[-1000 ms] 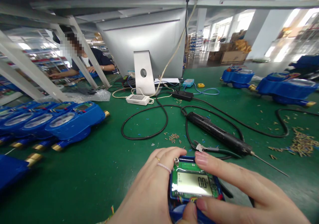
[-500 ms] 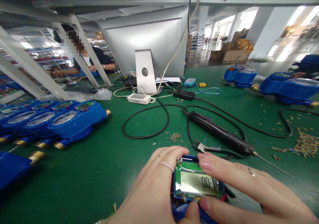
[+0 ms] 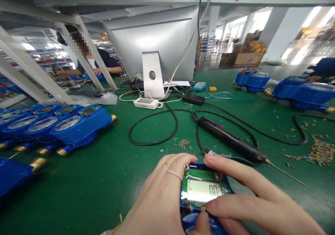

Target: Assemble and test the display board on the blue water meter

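A blue water meter (image 3: 187, 221) sits at the front of the green bench, its square housing uncovered. Inside is a green circuit board (image 3: 200, 174) whose grey display (image 3: 200, 190) reads zeros. My left hand (image 3: 159, 193) wraps the meter's left side, thumb at the near edge by the coloured wires (image 3: 190, 206). From the right, my right hand (image 3: 253, 189) holds the housing, one fingertip on its far edge and another at the near edge of the board by the wires. My right thumb is hidden.
Behind the meter lie cutters (image 3: 232, 157), a black electric screwdriver (image 3: 230, 137) with its looping cable, and small screws (image 3: 184, 144). Blue meters (image 3: 78, 123) line the left; two more (image 3: 300, 92) stand right. A monitor (image 3: 154, 36) rises behind, and a person (image 3: 104, 62) sits beyond.
My right hand has shifted slightly left over the meter, uncovering the board's right corner and covering part of the cutters. The meter has tilted a little; my left hand stays almost in place.
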`<state>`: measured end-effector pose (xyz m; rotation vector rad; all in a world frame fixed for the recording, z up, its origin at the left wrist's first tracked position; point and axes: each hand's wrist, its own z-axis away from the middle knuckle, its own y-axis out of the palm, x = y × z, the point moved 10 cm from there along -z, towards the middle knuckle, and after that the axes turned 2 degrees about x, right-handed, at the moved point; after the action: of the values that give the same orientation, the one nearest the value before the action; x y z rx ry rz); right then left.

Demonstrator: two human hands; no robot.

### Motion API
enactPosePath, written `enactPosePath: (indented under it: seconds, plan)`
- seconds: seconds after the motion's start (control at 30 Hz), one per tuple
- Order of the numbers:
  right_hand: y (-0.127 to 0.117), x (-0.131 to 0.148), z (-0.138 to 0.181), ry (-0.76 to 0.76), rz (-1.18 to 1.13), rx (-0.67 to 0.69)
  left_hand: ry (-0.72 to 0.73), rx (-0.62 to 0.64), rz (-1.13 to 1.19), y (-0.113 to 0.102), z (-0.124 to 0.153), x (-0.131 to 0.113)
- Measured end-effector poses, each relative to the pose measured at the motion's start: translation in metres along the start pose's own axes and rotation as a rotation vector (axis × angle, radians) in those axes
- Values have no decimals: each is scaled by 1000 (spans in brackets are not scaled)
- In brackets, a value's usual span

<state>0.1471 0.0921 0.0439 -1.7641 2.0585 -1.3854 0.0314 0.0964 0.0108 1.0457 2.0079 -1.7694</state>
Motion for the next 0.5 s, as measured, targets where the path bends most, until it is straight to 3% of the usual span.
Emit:
enactPosePath:
  seconds: [0.3, 0.5]
  plan:
    - [23, -36, 15, 415, -123, 70, -21, -21, 57, 1, -1, -1]
    - [41, -47, 14, 641, -300, 103, -51, 30, 119, 3, -5, 1]
